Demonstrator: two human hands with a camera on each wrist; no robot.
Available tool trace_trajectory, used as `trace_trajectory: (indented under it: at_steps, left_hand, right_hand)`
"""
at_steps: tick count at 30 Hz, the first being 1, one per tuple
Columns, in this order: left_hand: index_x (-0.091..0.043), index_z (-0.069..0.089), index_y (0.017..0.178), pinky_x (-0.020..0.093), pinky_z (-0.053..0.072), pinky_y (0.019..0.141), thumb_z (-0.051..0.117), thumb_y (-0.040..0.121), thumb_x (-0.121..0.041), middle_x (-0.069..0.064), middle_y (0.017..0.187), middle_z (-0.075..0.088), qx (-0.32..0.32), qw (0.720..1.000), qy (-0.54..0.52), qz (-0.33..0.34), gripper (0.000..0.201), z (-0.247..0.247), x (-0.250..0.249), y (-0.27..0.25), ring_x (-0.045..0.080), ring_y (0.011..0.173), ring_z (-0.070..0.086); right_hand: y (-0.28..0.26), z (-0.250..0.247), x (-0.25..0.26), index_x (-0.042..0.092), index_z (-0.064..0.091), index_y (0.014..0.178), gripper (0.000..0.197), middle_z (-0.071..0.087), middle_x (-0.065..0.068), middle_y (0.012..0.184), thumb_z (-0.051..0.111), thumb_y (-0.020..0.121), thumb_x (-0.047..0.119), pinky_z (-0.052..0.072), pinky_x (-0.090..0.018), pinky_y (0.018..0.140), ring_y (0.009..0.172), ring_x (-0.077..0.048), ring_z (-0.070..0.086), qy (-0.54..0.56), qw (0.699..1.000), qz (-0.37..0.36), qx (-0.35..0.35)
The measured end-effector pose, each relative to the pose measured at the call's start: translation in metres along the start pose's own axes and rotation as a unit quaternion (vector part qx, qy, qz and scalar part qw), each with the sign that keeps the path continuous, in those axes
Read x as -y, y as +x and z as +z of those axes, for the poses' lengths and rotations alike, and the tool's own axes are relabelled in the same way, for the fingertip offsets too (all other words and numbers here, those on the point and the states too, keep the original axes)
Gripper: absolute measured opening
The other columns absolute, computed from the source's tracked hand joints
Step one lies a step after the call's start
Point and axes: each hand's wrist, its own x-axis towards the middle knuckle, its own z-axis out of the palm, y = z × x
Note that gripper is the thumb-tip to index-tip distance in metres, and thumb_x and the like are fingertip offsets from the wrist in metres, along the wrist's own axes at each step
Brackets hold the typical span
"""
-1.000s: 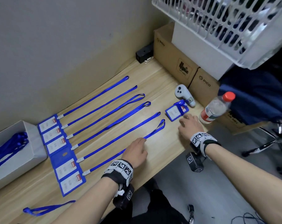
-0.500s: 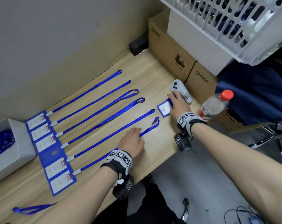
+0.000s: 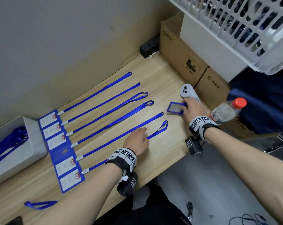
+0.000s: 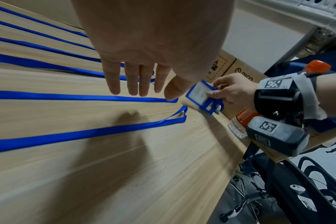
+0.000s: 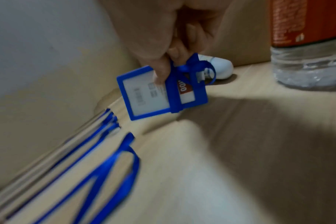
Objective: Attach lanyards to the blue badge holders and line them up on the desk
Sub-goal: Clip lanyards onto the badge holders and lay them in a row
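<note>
Head view: the right hand pinches a blue rectangular plastic badge holder with a white card inside, its grip closed on the holder's top edge, where a bunched blue lanyard is wrapped. The right wrist view shows the holder tilted, its lower corner close to or touching the pale wooden bench; which, I cannot tell. It sits toward two o'clock on the bench, just beside a white handheld controller and near a clear plastic bottle with a red cap. The left hand lies at six o'clock with its fingers straight, its grip slack and holding nothing, fingertips over the nearest blue lanyard strap. Six finished holders with straps stretched out line up from nine to seven o'clock.
</note>
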Motion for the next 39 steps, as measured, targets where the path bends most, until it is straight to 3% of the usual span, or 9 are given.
trace_trajectory:
  at_steps: [5,7,13,19,23,26,32,36,39]
  left_hand:
    - [-0.020,0.041,0.145,0.037,0.041,0.103,0.045,0.094,-0.019,0.001,0.145,0.046,-0.035,0.998,-0.053,0.001,0.051,-0.013,0.000,-0.007,0.021,0.132,0.044]
    - [-0.020,0.044,0.144,0.036,0.040,0.104,0.045,0.095,-0.019,0.001,0.144,0.048,-0.046,0.996,-0.074,-0.001,0.049,-0.017,0.002,-0.012,0.021,0.131,0.045]
    - [-0.017,0.056,0.128,0.034,0.047,0.088,0.045,0.098,-0.030,0.001,0.122,0.064,-0.132,0.980,-0.147,-0.023,0.034,-0.025,0.017,-0.034,0.022,0.109,0.060]
    - [-0.018,0.062,0.113,0.022,0.049,0.071,0.055,0.095,-0.015,0.000,0.095,0.063,-0.215,0.902,-0.357,-0.112,0.020,-0.021,0.068,-0.069,0.019,0.084,0.063]
    - [-0.015,0.065,0.103,0.044,0.055,0.088,0.060,0.091,-0.009,0.010,0.100,0.071,-0.239,0.851,-0.442,-0.153,0.015,-0.013,0.114,-0.098,0.028,0.094,0.067]
    - [-0.011,0.064,0.107,0.037,0.056,0.088,0.061,0.093,-0.009,0.007,0.103,0.070,-0.252,0.823,-0.476,-0.183,0.014,-0.009,0.146,-0.118,0.023,0.097,0.068]
    - [-0.007,0.063,0.114,0.029,0.052,0.086,0.060,0.095,-0.012,0.003,0.103,0.066,-0.285,0.784,-0.504,-0.225,0.020,-0.006,0.194,-0.147,0.016,0.094,0.063]
    - [-0.008,0.070,0.099,0.040,0.056,0.089,0.064,0.090,-0.016,0.005,0.099,0.071,-0.287,0.757,-0.533,-0.244,0.014,-0.005,0.223,-0.162,0.024,0.095,0.068]
    - [-0.010,0.072,0.089,0.047,0.058,0.084,0.066,0.079,-0.031,0.003,0.084,0.069,-0.269,0.753,-0.549,-0.244,0.024,0.003,0.242,-0.167,0.023,0.079,0.065]
  right_hand:
    - [-0.007,-0.027,0.043,0.025,0.063,0.094,0.016,0.063,0.005,0.079,0.060,0.089,0.040,0.042,-0.031,0.070,0.083,-0.023,0.058,0.148,0.988,0.051,-0.014]
    - [-0.018,-0.022,0.063,0.028,0.062,0.087,0.015,0.064,0.007,0.078,0.064,0.085,0.042,0.047,-0.031,0.070,0.079,-0.020,0.060,0.212,0.977,0.031,0.010]
    - [-0.063,0.010,0.124,0.015,0.059,0.079,0.012,0.057,0.002,0.059,0.071,0.082,0.018,0.046,-0.028,0.054,0.048,-0.014,0.055,0.373,0.919,-0.028,0.129]
    - [-0.108,0.033,0.175,0.002,0.051,0.107,0.024,0.072,-0.009,0.081,0.063,0.087,-0.004,0.050,-0.024,0.048,0.060,-0.012,0.067,0.441,0.846,-0.055,0.296]
    - [-0.132,0.042,0.211,0.008,0.054,0.118,0.033,0.072,-0.011,0.083,0.061,0.089,-0.006,0.052,-0.030,0.052,0.064,-0.022,0.065,0.430,0.806,-0.072,0.400]
    - [-0.145,0.047,0.237,0.011,0.051,0.128,0.045,0.071,-0.016,0.089,0.059,0.089,-0.010,0.051,-0.031,0.059,0.076,-0.030,0.060,0.416,0.783,-0.082,0.455]
    - [-0.167,0.062,0.282,0.006,0.051,0.132,0.051,0.070,-0.012,0.085,0.058,0.087,-0.016,0.055,-0.025,0.064,0.070,-0.019,0.066,0.351,0.791,-0.160,0.475]
    - [-0.186,0.073,0.302,0.018,0.048,0.118,0.046,0.072,-0.012,0.093,0.062,0.084,-0.011,0.053,-0.031,0.064,0.072,-0.022,0.065,0.311,0.831,-0.216,0.407]
    - [-0.195,0.080,0.314,0.023,0.057,0.107,0.037,0.070,-0.002,0.088,0.069,0.081,-0.001,0.055,-0.032,0.069,0.074,-0.019,0.064,0.242,0.847,-0.322,0.347]
